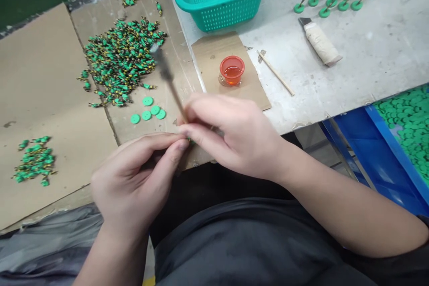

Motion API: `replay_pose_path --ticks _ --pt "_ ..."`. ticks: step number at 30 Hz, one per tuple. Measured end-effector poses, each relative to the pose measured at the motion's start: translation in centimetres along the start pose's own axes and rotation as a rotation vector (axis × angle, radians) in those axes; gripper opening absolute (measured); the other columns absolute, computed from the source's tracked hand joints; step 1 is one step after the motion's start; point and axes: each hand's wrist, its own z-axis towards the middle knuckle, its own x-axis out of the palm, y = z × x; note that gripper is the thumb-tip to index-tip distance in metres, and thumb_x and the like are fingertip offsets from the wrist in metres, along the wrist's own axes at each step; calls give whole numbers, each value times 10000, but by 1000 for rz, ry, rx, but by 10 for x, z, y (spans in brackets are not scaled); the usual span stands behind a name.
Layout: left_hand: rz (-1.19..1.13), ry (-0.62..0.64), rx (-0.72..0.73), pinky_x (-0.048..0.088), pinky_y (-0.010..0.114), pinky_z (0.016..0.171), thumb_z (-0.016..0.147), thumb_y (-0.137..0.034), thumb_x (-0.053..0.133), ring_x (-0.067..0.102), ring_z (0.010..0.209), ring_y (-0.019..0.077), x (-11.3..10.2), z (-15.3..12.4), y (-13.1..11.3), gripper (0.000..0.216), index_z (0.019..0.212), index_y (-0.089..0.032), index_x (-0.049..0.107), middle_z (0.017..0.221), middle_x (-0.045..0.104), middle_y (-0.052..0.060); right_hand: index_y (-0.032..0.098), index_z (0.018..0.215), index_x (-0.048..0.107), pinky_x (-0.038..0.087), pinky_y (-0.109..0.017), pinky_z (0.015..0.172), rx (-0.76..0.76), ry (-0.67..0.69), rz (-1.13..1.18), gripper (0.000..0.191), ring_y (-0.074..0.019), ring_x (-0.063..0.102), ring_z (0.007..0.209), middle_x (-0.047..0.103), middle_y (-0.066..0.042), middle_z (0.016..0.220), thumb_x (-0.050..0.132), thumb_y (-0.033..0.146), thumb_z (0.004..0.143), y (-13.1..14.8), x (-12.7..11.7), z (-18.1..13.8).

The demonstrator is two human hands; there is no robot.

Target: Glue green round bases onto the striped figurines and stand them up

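Right hand (231,136) is pinching a thin-handled brush (172,87) between thumb and fingers, while the left hand (134,178) is pressing its fingertips together on what appears to be a small green part (191,141), mostly hidden. Beyond them, a teal plastic basket (217,0) is sitting at upper centre, a heap of green-and-yellow parts (120,60) is lying at left, and an orange cup (232,70) is standing near the hands, presumably placed for easy brush reach.
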Motion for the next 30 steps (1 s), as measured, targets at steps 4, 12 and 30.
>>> replay_pose_path --ticks 4,12,30 --pt "-16 -21 -64 671 181 907 1029 -283 925 850 907 84 2 -1 -4 112 1116 -353 940 1053 932 -79 295 1202 717 658 -362 1027 62 -49 -30 167 -222 791 1038 818 -38 1131 568 357 1244 0 0 1" --pt "-46 -46 -155 661 270 816 950 -308 975 831 844 150 0 -1 -3 89 1037 -314 953 984 922 -25 257 1155 726 651 -357 1021 23 54 17 238 -212 760 1001 793 -36 1117 529 352 1251 -2 -1 0" --pt "-12 -72 -210 659 292 826 928 -343 978 853 846 172 -1 -8 2 128 1055 -334 959 989 928 -30 141 1423 690 594 -303 1089 -52 146 70 294 -184 772 1337 826 -69 1440 481 107 1219 5 -3 3"
